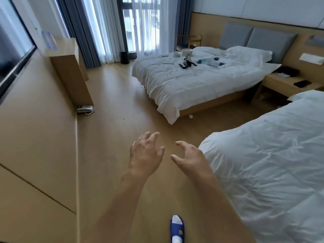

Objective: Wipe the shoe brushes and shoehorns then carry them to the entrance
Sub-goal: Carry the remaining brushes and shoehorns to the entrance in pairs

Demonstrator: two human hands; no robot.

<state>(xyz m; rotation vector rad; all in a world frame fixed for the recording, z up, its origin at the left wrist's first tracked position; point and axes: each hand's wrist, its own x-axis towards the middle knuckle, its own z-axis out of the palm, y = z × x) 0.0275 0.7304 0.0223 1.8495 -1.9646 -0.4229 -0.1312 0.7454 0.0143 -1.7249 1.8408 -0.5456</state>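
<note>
Small dark and bluish items [201, 62] lie scattered on the white duvet of the far bed [184, 88], toward its pillow end, beside two pale round containers [183, 52] that stand near the bed's window-side edge. A black strapped object [187, 62] sits among them, with thin white cords trailing toward the bed's foot. Which of these are shoe brushes or shoehorns cannot be told (they are too small and blurred).
</note>
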